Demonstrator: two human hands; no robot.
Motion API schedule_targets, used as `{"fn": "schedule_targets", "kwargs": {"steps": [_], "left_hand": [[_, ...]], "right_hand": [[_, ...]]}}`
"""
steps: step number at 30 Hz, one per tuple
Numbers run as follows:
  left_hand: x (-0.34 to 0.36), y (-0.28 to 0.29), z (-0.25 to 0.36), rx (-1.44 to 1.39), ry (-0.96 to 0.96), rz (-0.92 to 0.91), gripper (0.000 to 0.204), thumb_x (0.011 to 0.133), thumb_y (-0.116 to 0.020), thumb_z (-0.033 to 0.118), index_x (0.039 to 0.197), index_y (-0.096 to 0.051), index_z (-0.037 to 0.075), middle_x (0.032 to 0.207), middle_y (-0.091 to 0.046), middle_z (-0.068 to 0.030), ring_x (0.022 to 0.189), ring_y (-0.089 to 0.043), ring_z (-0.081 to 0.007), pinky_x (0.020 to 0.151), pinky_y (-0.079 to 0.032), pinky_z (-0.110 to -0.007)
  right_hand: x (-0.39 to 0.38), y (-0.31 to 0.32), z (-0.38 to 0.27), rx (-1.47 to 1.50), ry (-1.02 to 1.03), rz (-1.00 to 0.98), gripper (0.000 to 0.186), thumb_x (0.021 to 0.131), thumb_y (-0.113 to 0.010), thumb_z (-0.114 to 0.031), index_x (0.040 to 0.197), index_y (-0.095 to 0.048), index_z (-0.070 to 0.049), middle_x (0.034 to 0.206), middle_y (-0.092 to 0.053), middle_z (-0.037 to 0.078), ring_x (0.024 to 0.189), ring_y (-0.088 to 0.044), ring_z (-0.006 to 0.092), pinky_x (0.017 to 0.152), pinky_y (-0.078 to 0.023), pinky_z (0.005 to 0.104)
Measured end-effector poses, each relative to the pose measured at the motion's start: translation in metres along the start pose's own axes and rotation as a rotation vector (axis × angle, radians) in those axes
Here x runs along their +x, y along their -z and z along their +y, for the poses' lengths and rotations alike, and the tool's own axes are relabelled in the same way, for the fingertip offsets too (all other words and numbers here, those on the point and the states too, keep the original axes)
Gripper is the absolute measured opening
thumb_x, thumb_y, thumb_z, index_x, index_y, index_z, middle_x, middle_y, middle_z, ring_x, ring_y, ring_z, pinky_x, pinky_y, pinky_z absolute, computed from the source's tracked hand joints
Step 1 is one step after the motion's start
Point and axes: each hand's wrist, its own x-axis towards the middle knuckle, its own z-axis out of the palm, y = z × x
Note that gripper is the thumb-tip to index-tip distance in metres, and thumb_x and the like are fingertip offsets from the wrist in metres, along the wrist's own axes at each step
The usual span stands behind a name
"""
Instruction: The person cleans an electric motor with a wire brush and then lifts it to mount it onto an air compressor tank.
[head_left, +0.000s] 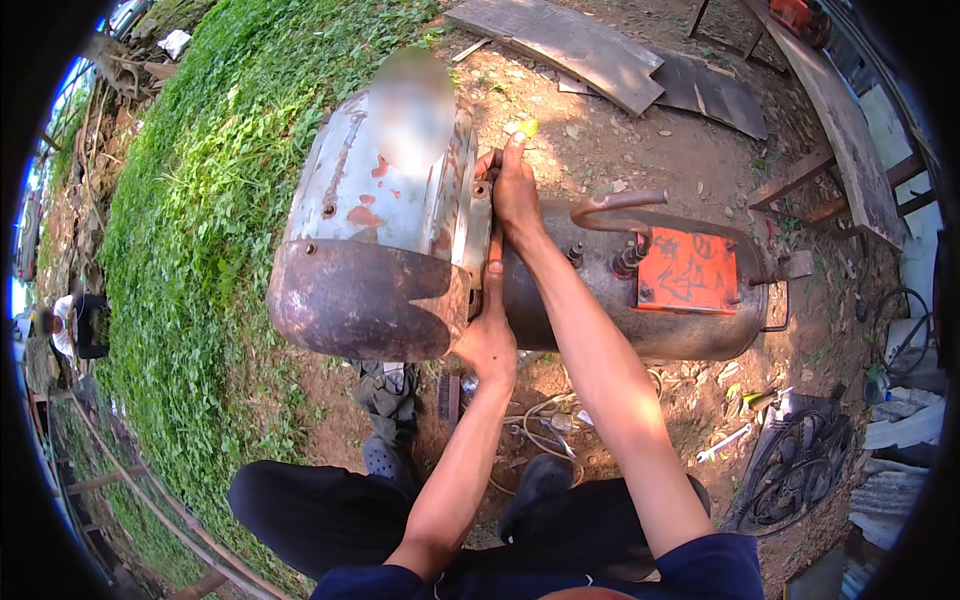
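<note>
A large electric motor (345,215) with worn pale-blue paint and a rusty rounded end cover fills the middle left. Beside it lies a dark rusty cylindrical tank (590,320), carrying a bent pipe (620,200) and an orange plate (686,268). My left hand (488,338) grips the motor's near right edge, thumb along its metal foot and fingers mostly hidden underneath. Farther out, my right hand (516,195) grips the same side, with its thumb raised and its other fingers curled behind the foot. A blurred patch covers part of the motor's far end.
Boards (570,50) lie on the dirt beyond the tank, and a wooden bench (840,130) stands at the right. A wrench (724,443), coiled black cable (795,470) and a brush (449,398) lie nearby. Another person (78,325) sits at the far left.
</note>
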Motion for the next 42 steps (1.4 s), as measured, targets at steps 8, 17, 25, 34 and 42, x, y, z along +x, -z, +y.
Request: {"fn": "schedule_targets", "kwargs": {"steps": [8,17,25,34,42], "left_hand": [[-0.001,-0.001,0.003,0.005,0.185,-0.032,0.043,0.091,-0.070,0.018,0.123,-0.055,-0.006,0.124,-0.060,-0.0153,0.110,-0.058,-0.0229,0.095,-0.045,-0.037],[0.002,0.004,0.013,0.170,0.143,-0.087,0.037,0.091,-0.069,0.018,0.117,-0.060,-0.007,0.116,-0.064,-0.0144,0.101,-0.061,-0.0218,0.090,-0.047,-0.035],[-0.002,-0.004,0.022,0.065,0.293,-0.009,0.031,0.090,-0.069,0.011,0.114,-0.061,-0.007,0.116,-0.064,-0.0131,0.101,-0.060,-0.0184,0.091,-0.047,-0.032],[-0.003,0.002,0.019,-0.044,0.221,-0.125,0.031,0.090,-0.068,0.008,0.118,-0.059,-0.004,0.116,-0.062,-0.0089,0.102,-0.058,-0.0164,0.091,-0.046,-0.032],[-0.016,0.072,0.006,0.192,0.217,-0.396,0.043,0.082,-0.078,0.010,0.117,-0.058,-0.004,0.112,-0.061,-0.0063,0.099,-0.056,-0.0147,0.091,-0.043,-0.030]], "right_hand": [[-0.003,0.000,-0.013,0.066,-0.098,-0.032,0.082,0.100,-0.014,-0.061,0.061,-0.057,-0.003,0.059,-0.057,0.006,0.056,-0.050,0.0156,0.060,-0.041,0.0285],[0.004,-0.002,-0.013,0.078,-0.119,0.000,0.076,0.101,-0.016,-0.060,0.065,-0.054,-0.005,0.056,-0.051,0.001,0.047,-0.043,0.0099,0.048,-0.034,0.0250],[0.004,-0.004,-0.016,-0.064,-0.091,0.081,0.076,0.101,-0.017,-0.060,0.067,-0.055,-0.004,0.051,-0.045,0.000,0.045,-0.038,0.0096,0.047,-0.029,0.0265],[0.010,-0.003,-0.007,-0.016,-0.002,0.066,0.077,0.100,-0.016,-0.061,0.066,-0.055,-0.003,0.051,-0.047,0.001,0.045,-0.040,0.0109,0.048,-0.030,0.0268],[0.011,-0.001,-0.002,-0.071,0.035,0.055,0.080,0.099,-0.018,-0.063,0.065,-0.058,-0.003,0.052,-0.048,0.002,0.047,-0.042,0.0122,0.049,-0.032,0.0283]]}}
